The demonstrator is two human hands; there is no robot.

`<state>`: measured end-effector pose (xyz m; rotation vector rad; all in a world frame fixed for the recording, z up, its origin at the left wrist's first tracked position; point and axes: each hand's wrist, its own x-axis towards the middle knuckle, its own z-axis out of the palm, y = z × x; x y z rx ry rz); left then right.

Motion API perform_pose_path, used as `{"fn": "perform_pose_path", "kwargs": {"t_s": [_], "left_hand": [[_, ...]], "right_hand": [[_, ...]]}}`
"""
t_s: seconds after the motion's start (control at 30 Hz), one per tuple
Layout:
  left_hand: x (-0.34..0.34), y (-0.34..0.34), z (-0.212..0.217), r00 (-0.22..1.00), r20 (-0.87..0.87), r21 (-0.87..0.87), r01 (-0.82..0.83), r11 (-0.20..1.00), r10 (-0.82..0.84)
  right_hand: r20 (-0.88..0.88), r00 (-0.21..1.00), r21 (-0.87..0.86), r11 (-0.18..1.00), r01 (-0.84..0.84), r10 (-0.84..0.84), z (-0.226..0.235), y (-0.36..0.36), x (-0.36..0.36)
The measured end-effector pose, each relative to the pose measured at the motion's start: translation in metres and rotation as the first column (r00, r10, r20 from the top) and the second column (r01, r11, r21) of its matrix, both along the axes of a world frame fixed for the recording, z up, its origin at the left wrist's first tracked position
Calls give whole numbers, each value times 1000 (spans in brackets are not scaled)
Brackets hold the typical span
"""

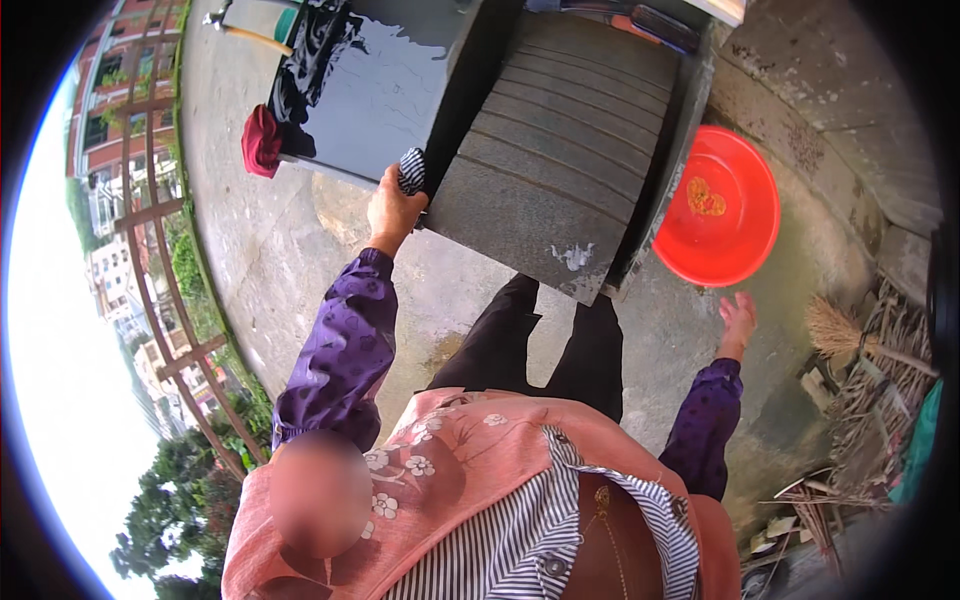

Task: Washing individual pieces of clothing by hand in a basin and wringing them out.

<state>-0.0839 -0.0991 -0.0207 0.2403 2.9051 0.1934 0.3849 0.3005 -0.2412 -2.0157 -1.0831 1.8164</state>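
Note:
My left hand point(393, 212) is closed round a small bunched black-and-white striped cloth point(411, 171). It rests at the near corner between a water-filled trough point(405, 75) and a ridged stone washboard point(560, 140). Dark wet clothing point(318, 50) lies along the trough's left side. Over its near left corner hangs a maroon cloth point(262, 142). My right hand point(738, 322) is held low on the right with its fingers apart and nothing in them. Just beyond it stands a red plastic basin point(765, 215) with a yellow-orange patch on its bottom.
A wooden-handled tool point(258, 38) lies at the trough's far left. Against the right wall point(800, 110) are a straw broom point(838, 328) and a heap of dry sticks point(880, 410). A railing point(150, 215) edges the concrete floor point(235, 200) on the left.

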Motion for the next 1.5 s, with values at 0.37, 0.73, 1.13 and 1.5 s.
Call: {"fn": "perform_pose_path", "kwargs": {"t_s": [0.37, 0.73, 1.13, 1.5], "left_hand": [[-157, -79, -1, 975, -43, 604, -149, 783, 218], [-145, -38, -75, 871, 487, 217, -52, 975, -62], [-195, -30, -12, 749, 458, 888, -402, 221, -479], [-144, -48, -62, 780, 615, 653, -587, 479, 118]], "right_hand": [[-306, 678, 621, 680, -390, 668, 284, -65, -321], [514, -263, 374, -490, -787, 816, 170, -313, -591], [-516, 393, -91, 407, -909, 761, 223, -260, -622], [471, 135, 762, -325, -559, 872, 169, -301, -609]]}}
